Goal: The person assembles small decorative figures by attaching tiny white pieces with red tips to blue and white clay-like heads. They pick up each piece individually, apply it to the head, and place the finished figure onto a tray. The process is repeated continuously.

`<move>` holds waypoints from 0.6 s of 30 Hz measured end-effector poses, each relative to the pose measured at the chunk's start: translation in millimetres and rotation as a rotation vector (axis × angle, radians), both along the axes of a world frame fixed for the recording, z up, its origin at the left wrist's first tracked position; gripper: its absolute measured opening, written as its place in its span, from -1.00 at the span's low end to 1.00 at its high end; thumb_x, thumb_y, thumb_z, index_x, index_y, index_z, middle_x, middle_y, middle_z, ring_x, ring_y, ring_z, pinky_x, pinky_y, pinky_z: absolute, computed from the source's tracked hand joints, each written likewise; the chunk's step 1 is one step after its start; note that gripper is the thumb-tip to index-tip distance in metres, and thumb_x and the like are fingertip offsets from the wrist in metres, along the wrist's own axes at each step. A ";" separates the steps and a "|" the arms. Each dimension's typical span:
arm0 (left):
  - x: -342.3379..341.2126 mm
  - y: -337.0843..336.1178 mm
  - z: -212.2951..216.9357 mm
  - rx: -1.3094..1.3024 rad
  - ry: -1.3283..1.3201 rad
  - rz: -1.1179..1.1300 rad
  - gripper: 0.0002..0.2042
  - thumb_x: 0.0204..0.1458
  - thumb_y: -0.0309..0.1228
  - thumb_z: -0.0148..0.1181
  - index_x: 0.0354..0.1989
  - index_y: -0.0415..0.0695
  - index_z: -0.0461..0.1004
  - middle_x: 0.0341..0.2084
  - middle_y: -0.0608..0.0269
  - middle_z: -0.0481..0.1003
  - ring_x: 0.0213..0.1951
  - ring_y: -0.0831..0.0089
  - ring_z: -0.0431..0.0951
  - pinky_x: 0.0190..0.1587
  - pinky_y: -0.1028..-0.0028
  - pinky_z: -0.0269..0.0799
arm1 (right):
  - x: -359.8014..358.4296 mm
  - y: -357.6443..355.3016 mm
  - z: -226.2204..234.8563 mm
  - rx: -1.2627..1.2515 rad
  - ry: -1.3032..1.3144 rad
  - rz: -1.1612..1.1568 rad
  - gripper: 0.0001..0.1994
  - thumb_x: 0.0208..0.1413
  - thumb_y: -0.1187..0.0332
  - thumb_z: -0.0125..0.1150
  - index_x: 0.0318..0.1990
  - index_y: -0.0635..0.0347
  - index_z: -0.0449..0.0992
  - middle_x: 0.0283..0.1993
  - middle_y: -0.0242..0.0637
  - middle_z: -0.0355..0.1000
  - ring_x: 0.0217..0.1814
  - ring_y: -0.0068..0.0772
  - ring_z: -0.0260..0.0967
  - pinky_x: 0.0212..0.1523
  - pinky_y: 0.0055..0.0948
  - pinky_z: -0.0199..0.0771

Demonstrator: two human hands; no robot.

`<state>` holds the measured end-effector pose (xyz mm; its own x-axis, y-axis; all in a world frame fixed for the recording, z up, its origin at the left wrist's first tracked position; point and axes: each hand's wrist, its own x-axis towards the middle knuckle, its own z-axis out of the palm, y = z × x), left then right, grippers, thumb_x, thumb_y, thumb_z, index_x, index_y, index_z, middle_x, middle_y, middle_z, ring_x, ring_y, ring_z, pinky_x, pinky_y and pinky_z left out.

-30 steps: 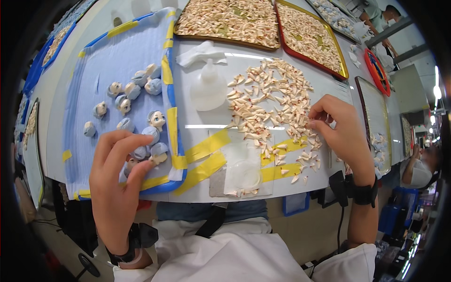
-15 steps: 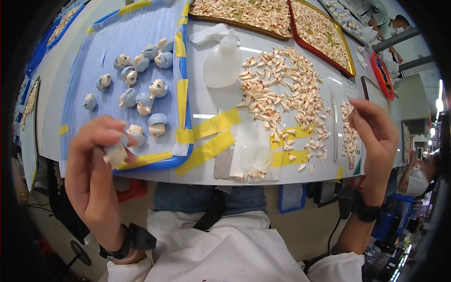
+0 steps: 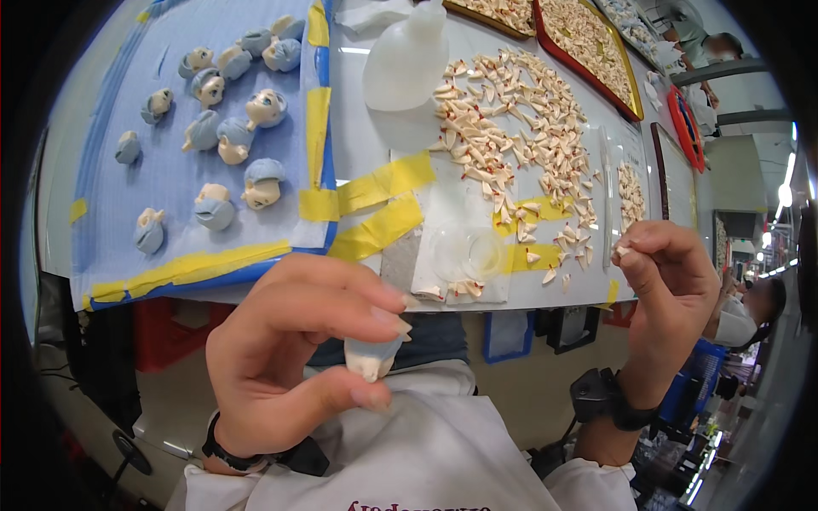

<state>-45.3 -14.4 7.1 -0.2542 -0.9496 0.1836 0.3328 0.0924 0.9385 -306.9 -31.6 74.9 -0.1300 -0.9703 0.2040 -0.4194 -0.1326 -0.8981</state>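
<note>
Before my body, my left hand [image 3: 285,358] pinches a small doll head [image 3: 373,353] between thumb and fingers. Its hair is pale blue, its underside cream. A cream pointed tip sticks out beside the fingertips. At the right, my right hand [image 3: 669,285] is closed in a pinch on a tiny cream piece [image 3: 623,252], mostly hidden by the fingers. It resembles the loose pointed cream pieces [image 3: 545,136] with red tips spread on the table. Several more doll heads [image 3: 213,207] lie on the blue-lined tray [image 3: 94,183] to the left.
A translucent squeeze bottle [image 3: 405,64] stands behind a clear round dish [image 3: 469,253]. Trays of cream pieces [image 3: 588,51] are at the back. Yellow tape [image 3: 388,183] crosses the table. A thin clear rod [image 3: 606,196] lies near the right hand. Other people are at the far right.
My left hand has come from the tray's front to before my body, with a doll head in it. My right hand has lowered slightly, fingertips together. The view has shifted.
</note>
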 end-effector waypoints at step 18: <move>-7.4 -1.3 0.3 0.057 0.134 0.032 -0.58 -0.27 -0.36 0.40 -0.32 -0.24 0.28 -0.28 -0.02 0.32 -0.35 0.34 0.50 -0.35 0.54 0.45 | 68.5 -28.7 3.6 -0.034 0.621 0.336 -0.83 -0.48 0.65 0.20 -0.59 0.28 0.43 -0.49 -0.31 0.25 -0.40 -0.45 0.19 -0.35 -0.56 0.15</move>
